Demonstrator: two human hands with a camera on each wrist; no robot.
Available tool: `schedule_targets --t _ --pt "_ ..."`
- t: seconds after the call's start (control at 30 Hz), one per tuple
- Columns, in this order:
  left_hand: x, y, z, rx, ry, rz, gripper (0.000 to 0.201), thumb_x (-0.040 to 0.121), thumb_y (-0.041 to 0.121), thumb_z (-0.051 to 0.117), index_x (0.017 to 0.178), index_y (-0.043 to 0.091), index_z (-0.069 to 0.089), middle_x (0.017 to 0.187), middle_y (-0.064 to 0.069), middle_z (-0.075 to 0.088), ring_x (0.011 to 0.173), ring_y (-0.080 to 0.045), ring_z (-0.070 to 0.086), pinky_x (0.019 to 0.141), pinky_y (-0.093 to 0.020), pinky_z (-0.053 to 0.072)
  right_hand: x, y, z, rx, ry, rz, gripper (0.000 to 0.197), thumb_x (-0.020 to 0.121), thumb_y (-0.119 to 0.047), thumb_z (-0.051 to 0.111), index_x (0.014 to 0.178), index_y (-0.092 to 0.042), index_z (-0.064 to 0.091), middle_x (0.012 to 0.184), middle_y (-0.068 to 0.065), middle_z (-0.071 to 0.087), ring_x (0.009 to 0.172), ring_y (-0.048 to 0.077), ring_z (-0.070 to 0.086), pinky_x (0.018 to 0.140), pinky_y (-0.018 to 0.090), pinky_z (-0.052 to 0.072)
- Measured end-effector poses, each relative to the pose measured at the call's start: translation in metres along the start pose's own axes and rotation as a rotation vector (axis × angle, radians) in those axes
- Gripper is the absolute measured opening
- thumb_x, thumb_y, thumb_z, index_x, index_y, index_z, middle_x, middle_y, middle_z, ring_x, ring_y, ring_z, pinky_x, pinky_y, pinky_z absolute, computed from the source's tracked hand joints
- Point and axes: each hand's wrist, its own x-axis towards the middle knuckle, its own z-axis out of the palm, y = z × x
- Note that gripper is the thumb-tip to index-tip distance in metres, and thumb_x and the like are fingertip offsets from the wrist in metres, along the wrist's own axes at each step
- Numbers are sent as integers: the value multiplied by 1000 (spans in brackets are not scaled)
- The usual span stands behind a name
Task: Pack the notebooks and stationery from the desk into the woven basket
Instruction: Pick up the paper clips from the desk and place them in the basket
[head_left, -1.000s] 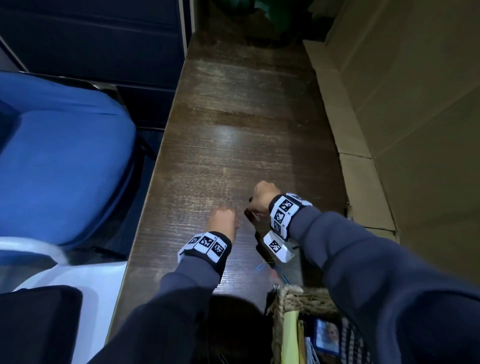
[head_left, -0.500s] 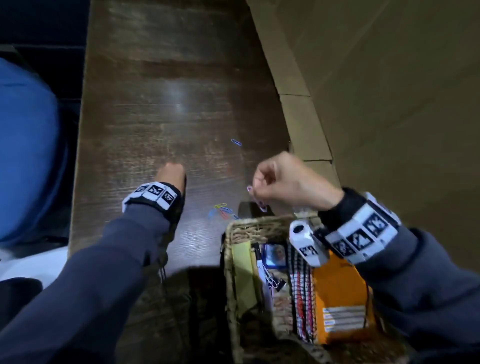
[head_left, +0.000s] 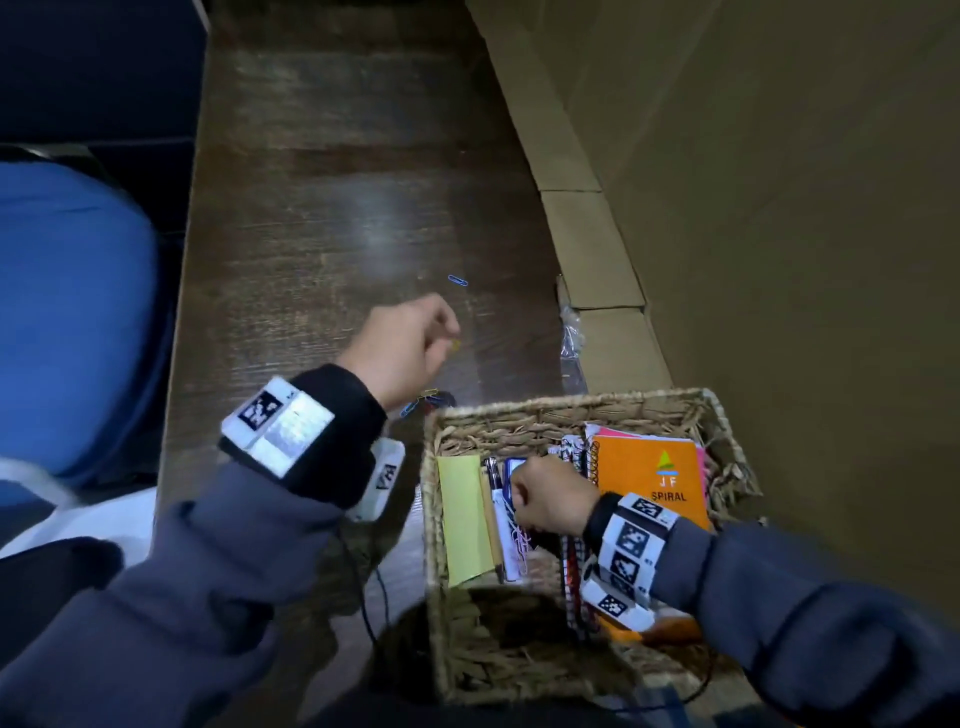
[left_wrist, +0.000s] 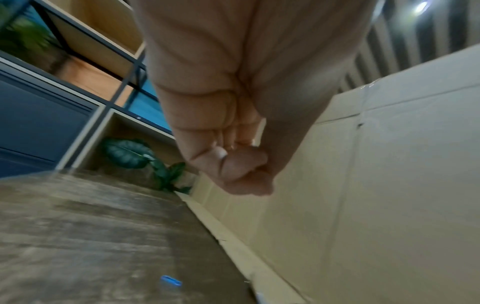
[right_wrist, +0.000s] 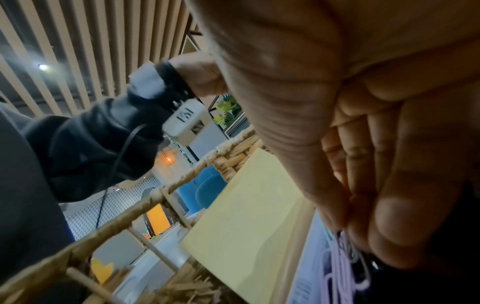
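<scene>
Right hand is pinching pink paper clips over the basket, left hand curled around something yellowish, so I'd bet those tiny clips slip through the weave or scatter across the table.

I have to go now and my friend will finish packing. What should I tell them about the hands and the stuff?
Right hand: inside the square woven basket, pinching pale pink paper clips over the pens.
Left hand: above the dark wooden desk, fingers curled, a small yellow clip at the fingertips.
Done: orange spiral notebook, other spiral notebooks, yellow sticky pad and pens are in the basket.
Left: one blue paper clip and a small heap of coloured clips beside the basket remain on the desk.
</scene>
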Motion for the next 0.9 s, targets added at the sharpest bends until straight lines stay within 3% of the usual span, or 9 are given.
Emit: schedule_targets --t 0.13,0.2,0.27,0.33,0.43,0.53,0.63,0.77,0.9 --pt "-34 34 37 25 -214 76 14 86 6 54 91 16 63 83 1 65 77 -16 58 71 -20 42 -6 1 -8 12 38 -11 12 79 -17 66 72 -13 57 73 8 59 70 22 55 53 26 39" --pt "-42 41 64 89 -322 63 17 85 6 53 88 19 63 92 -3 71 84 -19 62 75 -23 46 -11 5 -19 48 130 -22 12 77 -22 66 70 -14 60 79 11 68 76 26 61 59 30 45" --pt "-48 46 90 187 -434 37 21 86 4 51 84 22 62 100 -6 71 92 -23 63 82 -28 48 -14 12 -31 73 218 -13 16 77 -19 62 62 -15 56 81 15 70 75 28 61 60 29 42" --pt "-51 52 110 319 -507 10 21 90 5 49 96 14 67 109 -13 68 104 -29 61 90 -36 48 -17 19 -39 121 274 28 18 77 -17 60 60 -11 56 75 18 68 68 27 56 59 29 39" --pt "-56 59 131 462 -571 -64 26 94 5 48 114 -2 62 122 -19 62 114 -32 58 92 -36 48 -18 28 -43 201 310 39 15 76 -15 63 68 -2 64 76 20 71 74 32 66 65 35 53" --pt "-56 62 143 512 -622 -108 31 95 4 45 124 -3 53 133 -20 52 121 -32 54 97 -35 47 -23 29 -42 243 301 19 17 77 -15 65 71 0 65 76 19 73 74 31 70 70 40 59" --pt "-53 67 144 505 -610 -138 34 94 8 49 127 -1 52 135 -17 52 123 -30 53 98 -35 47 -26 30 -41 213 299 -1 21 80 -16 64 69 2 66 78 21 72 70 30 67 64 32 52" --pt "-55 62 121 388 -476 -151 25 92 14 53 113 3 62 120 -15 64 112 -29 60 90 -35 50 -30 30 -44 210 287 -36 20 81 -16 61 62 -12 59 65 8 62 65 18 57 58 24 40" --pt "-72 31 72 80 -151 -130 17 88 16 58 101 13 69 102 -5 72 96 -20 64 84 -25 45 -38 24 -59 319 284 -78 17 85 -14 61 73 -3 65 75 8 71 67 16 63 67 30 55"
